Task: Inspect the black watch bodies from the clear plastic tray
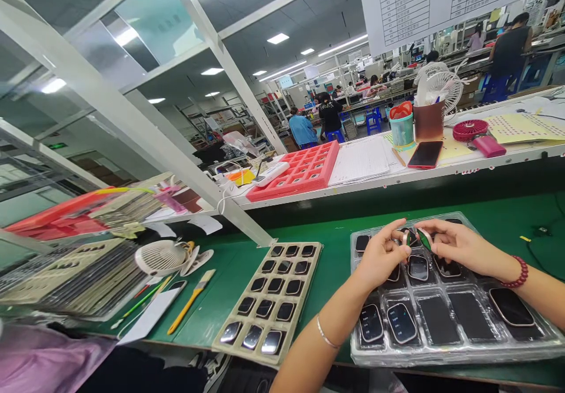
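Both my hands are raised over a clear plastic tray (397,356) of smartwatch bodies. My left hand (380,256) pinches a small watch body (406,238) with a green-looking face, seen nearly edge-on. Close beside it, my right hand (461,245) grips another watch body (424,239), tilted, also reflecting green. Below the hands, a watch with a lit screen (401,323) lies in a front pocket. A dark-screened watch (512,307) rests at the tray's right. Two front middle pockets show only dark bottoms. Some back pockets are hidden by my hands.
Left of my arm is a beige tray (289,329) with rows of watches. Farther left lie a yellow-handled brush (190,303), a white fan (161,258) and stacked trays (75,275). The shelf ahead holds a red foam tray (324,166), a phone (425,155) and a cup (402,128).
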A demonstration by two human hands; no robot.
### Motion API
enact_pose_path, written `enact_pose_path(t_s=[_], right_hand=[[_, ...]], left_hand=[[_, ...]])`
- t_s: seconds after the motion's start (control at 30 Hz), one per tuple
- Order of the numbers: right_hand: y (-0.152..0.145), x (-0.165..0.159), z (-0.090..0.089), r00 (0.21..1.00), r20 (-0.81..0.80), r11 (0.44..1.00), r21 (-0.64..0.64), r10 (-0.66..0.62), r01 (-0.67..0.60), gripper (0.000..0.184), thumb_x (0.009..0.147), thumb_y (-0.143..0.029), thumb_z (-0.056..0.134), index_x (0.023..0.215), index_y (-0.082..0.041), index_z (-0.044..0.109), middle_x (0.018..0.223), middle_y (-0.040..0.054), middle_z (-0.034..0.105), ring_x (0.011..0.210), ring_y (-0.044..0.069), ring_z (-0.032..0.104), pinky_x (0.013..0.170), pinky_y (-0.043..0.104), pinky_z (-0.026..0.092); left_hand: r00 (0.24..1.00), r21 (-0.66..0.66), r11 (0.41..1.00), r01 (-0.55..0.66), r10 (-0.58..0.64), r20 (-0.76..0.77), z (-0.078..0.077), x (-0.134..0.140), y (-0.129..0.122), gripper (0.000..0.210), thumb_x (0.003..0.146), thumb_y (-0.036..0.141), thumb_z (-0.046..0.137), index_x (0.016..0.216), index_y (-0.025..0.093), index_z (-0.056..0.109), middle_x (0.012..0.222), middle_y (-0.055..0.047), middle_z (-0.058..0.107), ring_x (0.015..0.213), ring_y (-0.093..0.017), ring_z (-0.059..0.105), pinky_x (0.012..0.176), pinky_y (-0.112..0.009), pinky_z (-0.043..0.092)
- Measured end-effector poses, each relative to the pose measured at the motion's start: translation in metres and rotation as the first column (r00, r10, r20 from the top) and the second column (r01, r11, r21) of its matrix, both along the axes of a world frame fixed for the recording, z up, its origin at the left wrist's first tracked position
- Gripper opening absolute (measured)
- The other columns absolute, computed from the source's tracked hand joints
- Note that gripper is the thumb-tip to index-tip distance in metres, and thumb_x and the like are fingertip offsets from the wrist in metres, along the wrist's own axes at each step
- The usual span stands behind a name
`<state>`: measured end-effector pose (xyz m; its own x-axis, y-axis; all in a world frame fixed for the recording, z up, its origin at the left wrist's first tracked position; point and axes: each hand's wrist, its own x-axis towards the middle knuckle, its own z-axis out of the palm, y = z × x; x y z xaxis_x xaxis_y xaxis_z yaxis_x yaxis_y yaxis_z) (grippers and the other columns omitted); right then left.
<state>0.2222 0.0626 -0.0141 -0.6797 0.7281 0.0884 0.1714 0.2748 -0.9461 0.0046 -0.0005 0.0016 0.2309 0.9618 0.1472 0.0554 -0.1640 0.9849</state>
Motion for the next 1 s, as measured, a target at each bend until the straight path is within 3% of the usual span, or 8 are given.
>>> enact_pose_path(t_s=[0.13,0.33,0.67,0.8,1.0], right_hand=[[-0.002,0.001,0.001,0.999,0.018,0.999,0.036,0.039,-0.04,0.058,0.088,-0.04,0.055,0.134,-0.007,0.041,0.108,0.0103,0.055,0.073,0.01,0.044,0.064,0.025,0.04],[-0.005,-0.001,0.007,0.996,0.086,0.995,0.102,0.016,-0.025,0.063,0.087,-0.044,0.054,0.134,-0.003,0.042,0.084,0.0049,0.05,0.067,0.01,0.038,0.059,0.025,0.034],[-0.007,-0.001,0.008,0.996,0.082,0.994,0.101,0.03,-0.039,0.058,0.087,-0.041,0.053,0.132,-0.005,0.044,0.101,0.0095,0.055,0.072,0.012,0.04,0.062,0.026,0.035],[-0.007,-0.001,0.008,0.994,0.105,0.992,0.122,0.029,-0.041,0.061,0.087,-0.043,0.052,0.132,-0.003,0.044,0.086,0.0065,0.052,0.066,0.011,0.038,0.059,0.026,0.033],[-0.008,-0.001,0.01,0.994,0.111,0.99,0.135,0.01,-0.026,0.056,0.087,-0.041,0.053,0.129,-0.006,0.047,0.083,0.0051,0.051,0.064,0.01,0.038,0.057,0.024,0.032]], left_hand=[[0.998,0.016,1.0,0.003,-0.002,-0.059,-0.001,0.0,0.0,0.074,0.075,0.032,0.071,0.138,0.011,0.042,0.108,-0.009,0.047,0.058,-0.002,0.045,0.056,-0.021,0.041],[0.997,0.01,1.0,0.01,-0.009,-0.076,0.0,0.002,-0.003,0.071,0.074,0.031,0.071,0.136,0.01,0.043,0.106,-0.008,0.048,0.055,0.0,0.04,0.053,-0.019,0.037],[0.995,0.0,1.0,0.016,-0.016,-0.099,0.002,0.001,-0.002,0.068,0.075,0.032,0.071,0.132,0.008,0.044,0.106,-0.008,0.049,0.054,0.0,0.038,0.05,-0.019,0.034],[0.996,0.005,1.0,0.018,-0.017,-0.093,0.003,0.001,-0.003,0.067,0.076,0.034,0.071,0.132,0.008,0.045,0.106,-0.008,0.048,0.053,0.001,0.037,0.05,-0.018,0.034],[0.996,-0.013,0.999,0.03,-0.031,-0.089,0.002,0.002,-0.003,0.062,0.076,0.033,0.071,0.128,0.008,0.046,0.106,-0.007,0.048,0.053,0.0,0.037,0.047,-0.018,0.03]])
